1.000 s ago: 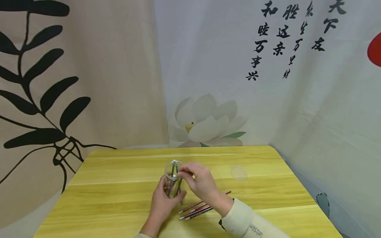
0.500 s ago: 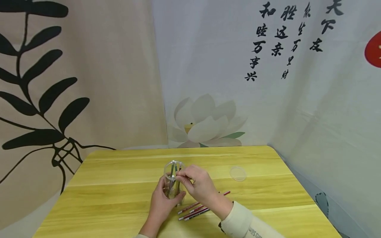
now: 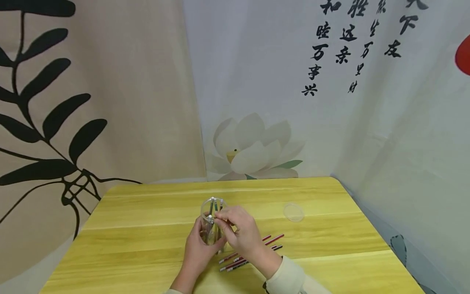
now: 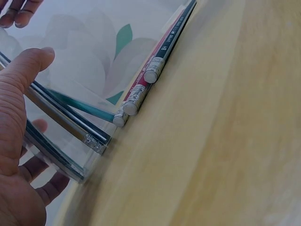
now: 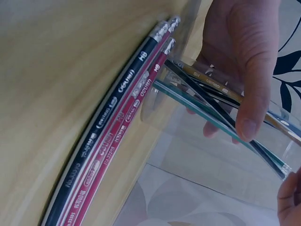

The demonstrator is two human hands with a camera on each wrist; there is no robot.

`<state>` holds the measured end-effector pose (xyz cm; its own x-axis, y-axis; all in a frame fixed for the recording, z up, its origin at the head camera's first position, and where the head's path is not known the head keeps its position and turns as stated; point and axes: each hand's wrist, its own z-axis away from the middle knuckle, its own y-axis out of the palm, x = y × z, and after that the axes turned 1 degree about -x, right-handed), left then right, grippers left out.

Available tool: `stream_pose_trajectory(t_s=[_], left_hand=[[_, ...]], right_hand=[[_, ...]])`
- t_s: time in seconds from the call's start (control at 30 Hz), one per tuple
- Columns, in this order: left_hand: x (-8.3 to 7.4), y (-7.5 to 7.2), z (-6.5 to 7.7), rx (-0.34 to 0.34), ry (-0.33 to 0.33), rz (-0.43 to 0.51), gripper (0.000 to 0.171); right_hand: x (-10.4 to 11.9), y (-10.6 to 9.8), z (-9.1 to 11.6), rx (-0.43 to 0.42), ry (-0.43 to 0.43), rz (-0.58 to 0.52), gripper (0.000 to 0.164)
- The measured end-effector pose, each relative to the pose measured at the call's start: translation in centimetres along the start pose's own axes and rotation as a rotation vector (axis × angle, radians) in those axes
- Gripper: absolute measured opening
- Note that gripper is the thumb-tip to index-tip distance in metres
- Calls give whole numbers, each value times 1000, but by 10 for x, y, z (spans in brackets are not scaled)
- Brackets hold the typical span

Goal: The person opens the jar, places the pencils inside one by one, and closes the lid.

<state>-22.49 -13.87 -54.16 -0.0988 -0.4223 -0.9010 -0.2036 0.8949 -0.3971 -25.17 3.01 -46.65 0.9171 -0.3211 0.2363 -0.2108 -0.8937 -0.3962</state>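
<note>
My left hand [image 3: 198,247] grips a clear plastic jar [image 4: 70,165] round its side, near the middle of the table. Several pencils [image 5: 202,101] lean inside it, dark, green and gold-brown, some crossing. At the rim [image 3: 202,208] my right hand [image 3: 238,230] has its thumb and fingers pinched together at the upper end of a dark pencil [image 5: 263,153]; the exact contact is partly hidden. Beside the jar, under my right wrist, several red and black pencils [image 3: 233,264] lie on the table, their white eraser ends toward the jar.
A clear round lid [image 3: 293,212] lies flat on the wood-grain table [image 3: 147,228], right of the jar. Behind the table's far edge hangs a cloth backdrop [image 3: 158,102] with a flower, leaves and writing.
The right hand has moved slightly left and down along the rim. A pencil that was by its fingers now leans against the jar's right rim. The left hand keeps its grip.
</note>
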Motion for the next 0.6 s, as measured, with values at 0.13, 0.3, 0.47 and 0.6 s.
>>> stream_pose_trajectory(t_s=[0.13, 0.3, 0.47, 0.6], left_hand=[[-1, 0, 1, 7, -8, 10, 90], [-2, 0, 0, 15, -7, 6, 89], [-2, -1, -1, 9, -1, 9, 86], [-3, 0, 0, 4, -8, 7, 86]], right_hand=[[-1, 1, 1, -5, 15, -15, 12], [1, -2, -1, 6, 24, -28, 15], [4, -7, -3, 76, 52, -18, 21], [8, -16, -3, 183, 81, 16, 29]])
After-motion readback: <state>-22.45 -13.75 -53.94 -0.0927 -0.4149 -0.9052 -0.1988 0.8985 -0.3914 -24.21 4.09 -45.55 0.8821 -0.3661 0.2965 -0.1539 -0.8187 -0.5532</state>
